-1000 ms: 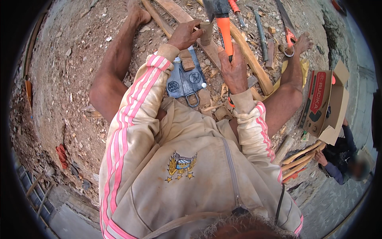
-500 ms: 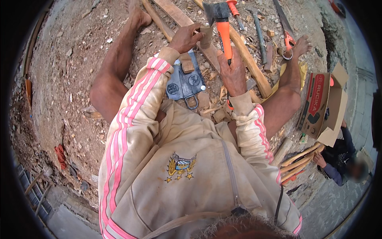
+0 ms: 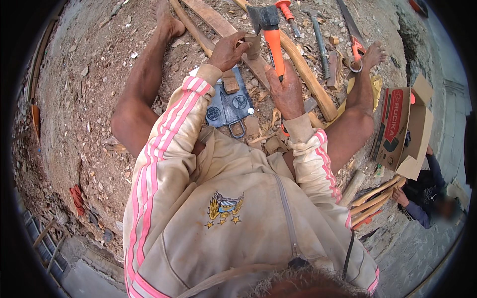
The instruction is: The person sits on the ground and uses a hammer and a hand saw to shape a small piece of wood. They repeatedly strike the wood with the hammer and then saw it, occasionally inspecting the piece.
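My right hand (image 3: pixel 287 92) grips the orange handle of a hatchet (image 3: pixel 274 47), its dark head pointing away from me. A short brown wooden block (image 3: pixel 252 48) stands on end on a long plank (image 3: pixel 213 17), close beside the hatchet blade; whether blade and block touch, I cannot tell. The fingers of my left hand (image 3: pixel 228 53) pinch that block from the left. Between my legs lies a blue-grey plastic bag (image 3: pixel 228 109) with a looped handle, and a smaller wooden block (image 3: pixel 230 83) rests on it.
Beyond my right hand lie a long wooden stick (image 3: pixel 308 69), an orange-handled chisel (image 3: pixel 289 17), a hammer (image 3: pixel 320 44) and a handsaw (image 3: pixel 354 35). An open cardboard box (image 3: pixel 395 131) stands to the right. Past it, a person (image 3: pixel 422 196) touches several wooden sticks (image 3: pixel 372 203). Wood chips litter the stony ground.
The whole view has shifted slightly. Both hands, the hatchet and the wooden block keep nearly the same positions relative to one another.
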A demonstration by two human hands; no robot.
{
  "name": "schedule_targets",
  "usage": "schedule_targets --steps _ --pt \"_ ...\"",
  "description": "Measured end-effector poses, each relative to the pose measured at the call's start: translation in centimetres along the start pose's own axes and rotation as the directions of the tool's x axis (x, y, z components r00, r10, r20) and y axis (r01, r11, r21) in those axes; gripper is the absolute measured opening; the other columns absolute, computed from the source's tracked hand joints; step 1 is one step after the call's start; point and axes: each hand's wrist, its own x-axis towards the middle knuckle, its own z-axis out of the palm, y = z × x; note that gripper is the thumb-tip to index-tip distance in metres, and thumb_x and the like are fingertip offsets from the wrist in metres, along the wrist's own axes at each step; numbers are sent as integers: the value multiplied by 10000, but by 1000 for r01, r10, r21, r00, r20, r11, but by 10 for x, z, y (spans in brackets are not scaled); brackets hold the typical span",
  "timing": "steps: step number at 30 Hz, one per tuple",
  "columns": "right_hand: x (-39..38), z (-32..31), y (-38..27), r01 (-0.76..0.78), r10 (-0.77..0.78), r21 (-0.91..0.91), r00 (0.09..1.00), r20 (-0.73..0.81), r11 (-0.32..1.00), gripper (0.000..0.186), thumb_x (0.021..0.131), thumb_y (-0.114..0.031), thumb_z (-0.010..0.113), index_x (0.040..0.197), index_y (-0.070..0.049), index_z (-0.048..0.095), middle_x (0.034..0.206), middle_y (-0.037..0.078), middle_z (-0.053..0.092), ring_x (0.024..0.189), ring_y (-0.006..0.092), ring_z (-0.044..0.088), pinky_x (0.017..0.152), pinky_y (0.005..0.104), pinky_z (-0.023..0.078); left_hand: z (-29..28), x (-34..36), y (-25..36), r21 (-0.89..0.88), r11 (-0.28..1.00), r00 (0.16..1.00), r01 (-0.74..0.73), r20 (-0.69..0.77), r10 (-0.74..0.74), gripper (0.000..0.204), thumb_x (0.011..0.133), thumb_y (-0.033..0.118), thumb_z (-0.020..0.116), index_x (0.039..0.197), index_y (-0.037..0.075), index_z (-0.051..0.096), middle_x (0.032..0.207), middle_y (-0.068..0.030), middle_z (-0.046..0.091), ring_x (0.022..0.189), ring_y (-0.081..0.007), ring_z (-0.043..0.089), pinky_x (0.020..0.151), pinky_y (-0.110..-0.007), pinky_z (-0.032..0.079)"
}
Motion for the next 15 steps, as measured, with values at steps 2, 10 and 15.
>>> schedule_targets --steps 2,10,15 --pt "-2 -5 -6 88 -87 15 994 -70 996 266 982 -250 639 1035 -11 537 708 163 608 627 321 644 583 419 483 -9 7 13 58 997 999 -45 -18 46 355 984 251 657 1249 23 597 942 -133 722 842 -179 695 729 -346 528" --pt "-3 2 9 86 -86 -1 993 -78 996 271 972 -240 646 1059 5 567 729 184 612 637 353 634 596 440 482 5 -1 6 40 997 993 -65 -94 69 364 971 308 660 1209 39 605 994 -149 728 869 -266 705 744 -378 529" --pt "-1 -1 1 -5 7 65 1000 -19 998 266 967 -233 644 1038 10 563 729 199 609 641 369 624 601 443 477 0 5 3 183 983 1000 31 -5 -31 412 959 322 678 1229 18 611 1061 -182 707 936 -281 706 802 -376 539"
